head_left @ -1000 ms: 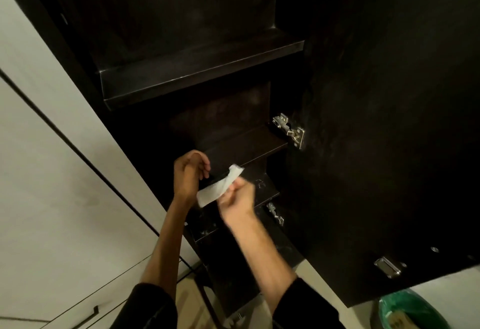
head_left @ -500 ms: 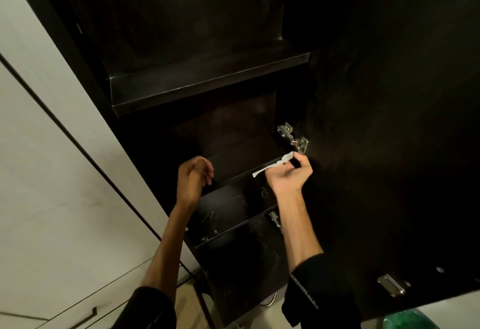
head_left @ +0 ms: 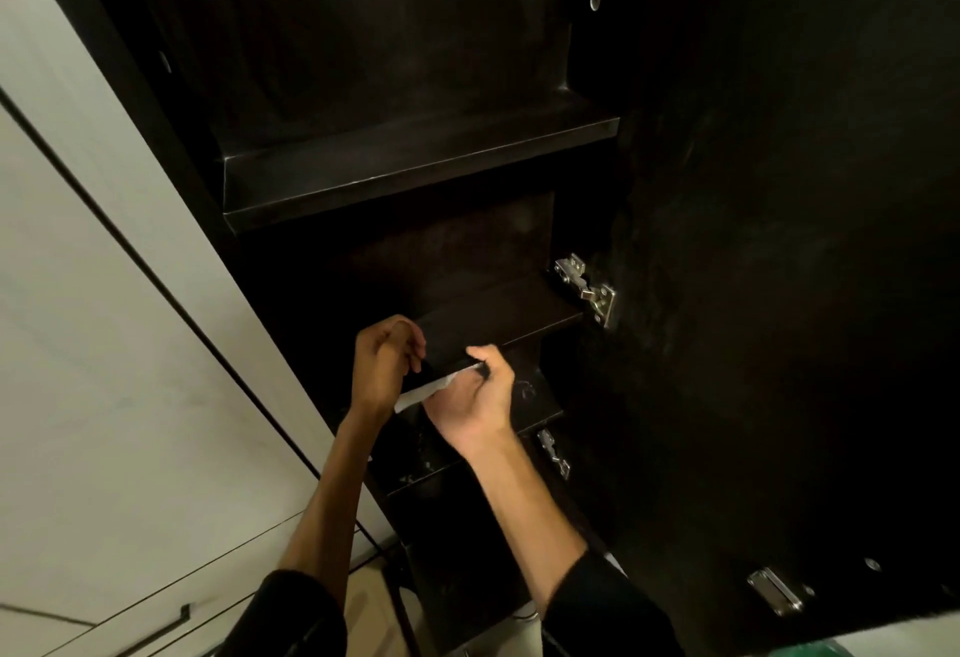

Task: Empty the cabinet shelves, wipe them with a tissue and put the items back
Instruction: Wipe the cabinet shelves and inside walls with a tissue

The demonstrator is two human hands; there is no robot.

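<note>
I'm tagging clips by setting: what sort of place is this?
Probably a home interior, at a tall built-in cabinet. A dark shelf sits bare, the open door hangs on a metal hinge, and pale handled cupboard fronts adjoin it. The right hand holds a tissue.

Left of you: pale panels (head_left: 93, 370) with thin dark seams, filling that side of your view.
Low on the left: a slim dark pull handle (head_left: 156, 628) on one pale panel.
Bottom right corner: you can see a green object (head_left: 810, 650), mostly cut off by the frame edge; what it is cannot be told.
Between your sleeves: a strip of beige floor (head_left: 374, 615).
</note>
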